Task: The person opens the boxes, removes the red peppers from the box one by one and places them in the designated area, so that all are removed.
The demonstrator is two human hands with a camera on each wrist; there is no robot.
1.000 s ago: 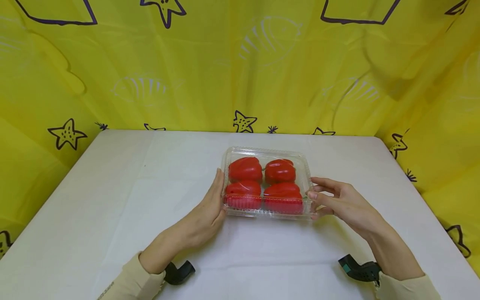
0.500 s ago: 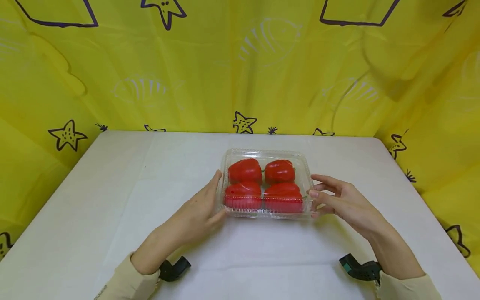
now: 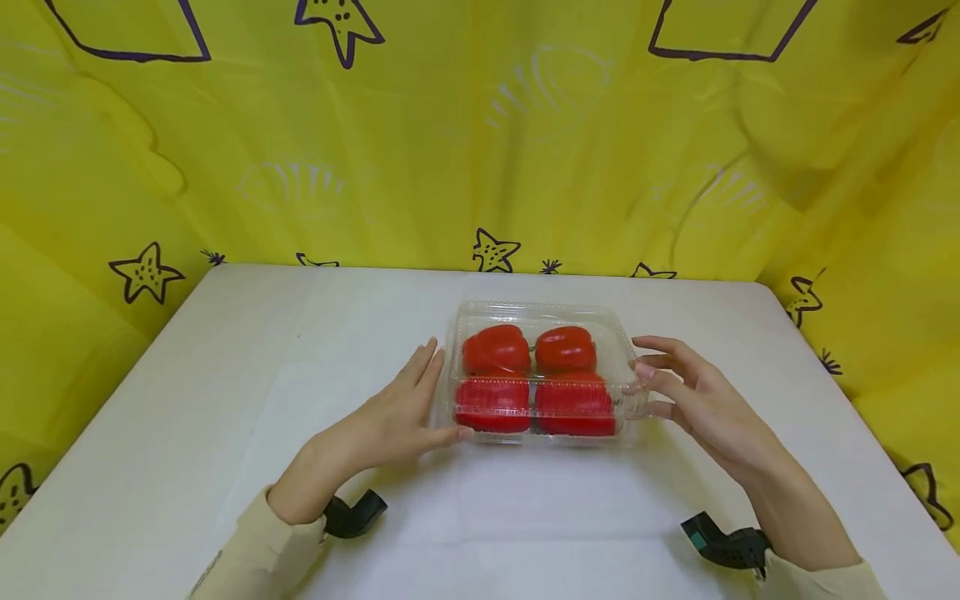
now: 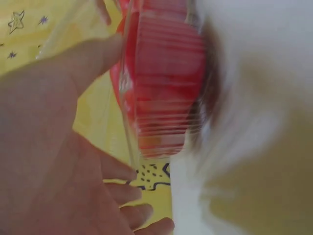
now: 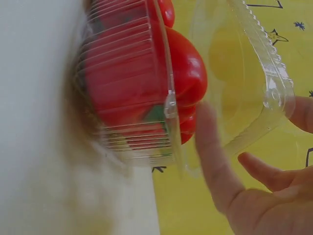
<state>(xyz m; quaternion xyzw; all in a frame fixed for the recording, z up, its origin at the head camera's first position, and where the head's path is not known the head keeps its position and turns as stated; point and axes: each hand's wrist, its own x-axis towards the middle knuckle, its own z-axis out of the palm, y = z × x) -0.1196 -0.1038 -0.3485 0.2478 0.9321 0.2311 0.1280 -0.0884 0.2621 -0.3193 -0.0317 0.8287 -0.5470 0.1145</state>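
A clear plastic clamshell container (image 3: pixel 487 438) sits on the table with several red bell peppers (image 3: pixel 495 350) inside. Its hinged lid (image 3: pixel 540 312) stands partly raised; the right wrist view shows a gap between the lid's ridged edge (image 5: pixel 274 73) and the base. My right hand (image 3: pixel 701 400) pinches the lid's right front corner, thumb on the near side and fingers beyond it. My left hand (image 3: pixel 393 421) lies along the container's left side with fingers extended. Its thumb reaches the front left corner, and in the left wrist view the thumb tip overlaps the base rim (image 4: pixel 128 98).
A white-covered table (image 3: pixel 300 375) spreads around the container. Yellow curtain (image 3: pixel 420 150) printed with starfish and fish hangs behind it and along both sides. Dark wrist-worn devices (image 3: pixel 356 514) are strapped at both wrists.
The lid's front edge has lifted off the base, its ridged strip now crossing the front peppers higher up. My right hand rises slightly with it; my left fingers and thumb have spread apart.
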